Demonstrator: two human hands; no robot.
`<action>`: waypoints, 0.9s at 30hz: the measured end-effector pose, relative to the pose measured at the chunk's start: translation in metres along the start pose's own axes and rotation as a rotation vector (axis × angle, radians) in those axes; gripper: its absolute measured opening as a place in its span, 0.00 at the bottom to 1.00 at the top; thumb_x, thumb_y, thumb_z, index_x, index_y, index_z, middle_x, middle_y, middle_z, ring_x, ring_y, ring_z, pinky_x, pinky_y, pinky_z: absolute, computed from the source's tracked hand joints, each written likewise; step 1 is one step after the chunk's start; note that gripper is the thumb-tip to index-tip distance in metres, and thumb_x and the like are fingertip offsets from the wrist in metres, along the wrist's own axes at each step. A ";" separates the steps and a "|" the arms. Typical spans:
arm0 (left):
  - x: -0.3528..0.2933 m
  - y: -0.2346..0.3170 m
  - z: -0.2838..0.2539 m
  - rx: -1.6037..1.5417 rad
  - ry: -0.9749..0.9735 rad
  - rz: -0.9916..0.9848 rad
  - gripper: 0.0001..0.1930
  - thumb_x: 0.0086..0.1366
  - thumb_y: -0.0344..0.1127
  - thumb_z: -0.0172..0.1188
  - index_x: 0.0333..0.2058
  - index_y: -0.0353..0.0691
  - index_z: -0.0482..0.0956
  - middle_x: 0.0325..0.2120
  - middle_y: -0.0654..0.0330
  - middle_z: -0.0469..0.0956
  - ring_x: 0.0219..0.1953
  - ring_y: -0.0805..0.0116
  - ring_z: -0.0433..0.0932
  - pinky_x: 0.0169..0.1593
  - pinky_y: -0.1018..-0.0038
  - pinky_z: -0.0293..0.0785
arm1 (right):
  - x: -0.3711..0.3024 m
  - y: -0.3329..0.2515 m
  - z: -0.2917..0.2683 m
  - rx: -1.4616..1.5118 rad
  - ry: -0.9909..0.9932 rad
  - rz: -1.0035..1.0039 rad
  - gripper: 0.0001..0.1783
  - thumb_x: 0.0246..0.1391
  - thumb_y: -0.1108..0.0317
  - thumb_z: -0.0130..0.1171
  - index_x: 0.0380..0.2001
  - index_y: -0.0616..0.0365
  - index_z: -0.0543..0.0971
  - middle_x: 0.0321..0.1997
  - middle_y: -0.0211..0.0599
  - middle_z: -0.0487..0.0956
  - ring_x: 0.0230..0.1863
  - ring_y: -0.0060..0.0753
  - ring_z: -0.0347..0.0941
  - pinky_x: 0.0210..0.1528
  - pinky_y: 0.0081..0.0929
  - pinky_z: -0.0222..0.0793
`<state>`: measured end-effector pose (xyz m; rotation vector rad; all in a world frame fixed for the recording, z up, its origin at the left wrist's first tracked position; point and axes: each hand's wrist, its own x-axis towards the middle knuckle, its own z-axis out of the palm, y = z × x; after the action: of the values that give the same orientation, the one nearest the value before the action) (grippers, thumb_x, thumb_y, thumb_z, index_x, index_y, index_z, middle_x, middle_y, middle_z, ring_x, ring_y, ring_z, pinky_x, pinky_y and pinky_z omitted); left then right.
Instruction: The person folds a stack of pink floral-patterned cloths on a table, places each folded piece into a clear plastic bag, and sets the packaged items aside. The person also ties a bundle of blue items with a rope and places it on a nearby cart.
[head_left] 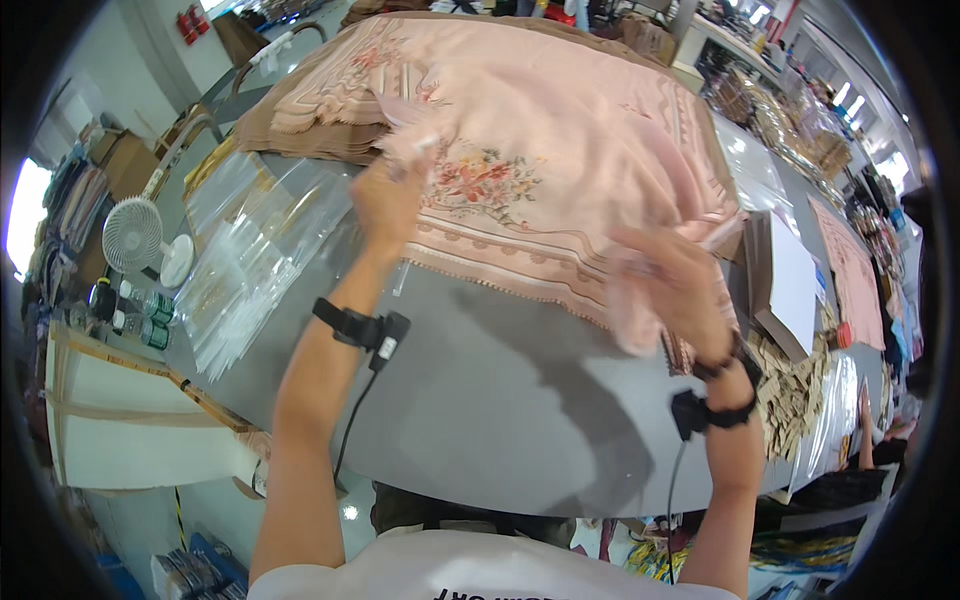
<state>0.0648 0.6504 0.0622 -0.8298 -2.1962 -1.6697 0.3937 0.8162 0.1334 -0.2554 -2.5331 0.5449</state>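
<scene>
A pink floral scarf [560, 140] with a striped, scalloped border spreads over the far half of the grey table [480, 400]. My left hand [388, 205] is closed on its left edge, holding a bunched part raised off the pile. At the near right corner, my right hand [672, 285] is blurred by motion, with its fingers closed around the cloth; a fold hangs below them. Between my hands the scarf's near edge drapes toward me. Beneath it at the far left lies a stack of brown cloth [320, 140] with more pink fabric on top.
Clear plastic sleeves [260, 250] lie on the left, near a white fan [133, 235] and water bottles [140, 328]. To the right are a white-topped stack of boards [785, 290], a heap of brown paper pieces [790, 395] and another pink scarf [850, 270].
</scene>
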 end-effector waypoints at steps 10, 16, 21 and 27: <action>-0.113 0.065 0.030 -0.403 -0.425 0.114 0.17 0.58 0.19 0.60 0.46 0.36 0.85 0.34 0.50 0.86 0.33 0.56 0.85 0.41 0.71 0.78 | 0.059 -0.048 0.034 0.077 -0.179 0.009 0.22 0.43 0.81 0.64 0.45 0.59 0.82 0.30 0.41 0.84 0.30 0.33 0.81 0.36 0.28 0.76; -0.111 0.038 0.000 -0.043 -0.206 0.234 0.24 0.54 0.17 0.57 0.49 0.41 0.85 0.40 0.50 0.85 0.42 0.54 0.85 0.47 0.67 0.78 | -0.023 -0.077 -0.038 0.295 0.560 0.015 0.14 0.55 0.83 0.57 0.44 0.61 0.81 0.39 0.27 0.82 0.39 0.19 0.76 0.41 0.22 0.74; -0.102 0.029 -0.138 0.028 -0.347 -0.085 0.25 0.54 0.17 0.58 0.52 0.41 0.84 0.41 0.54 0.87 0.46 0.66 0.84 0.52 0.71 0.76 | -0.123 -0.098 -0.143 0.179 1.414 -0.010 0.14 0.66 0.74 0.55 0.51 0.69 0.78 0.54 0.40 0.80 0.50 0.32 0.78 0.54 0.32 0.76; -0.033 0.070 -0.288 -0.830 0.034 -0.121 0.21 0.72 0.37 0.48 0.57 0.32 0.76 0.56 0.51 0.78 0.55 0.60 0.79 0.62 0.61 0.75 | -0.132 -0.104 -0.144 0.804 0.726 0.221 0.18 0.69 0.70 0.50 0.58 0.68 0.75 0.60 0.46 0.78 0.60 0.34 0.75 0.60 0.30 0.73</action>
<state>0.0941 0.3824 0.1888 -0.8241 -1.5042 -2.6746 0.5746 0.7317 0.2288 -0.3452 -1.4581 1.2357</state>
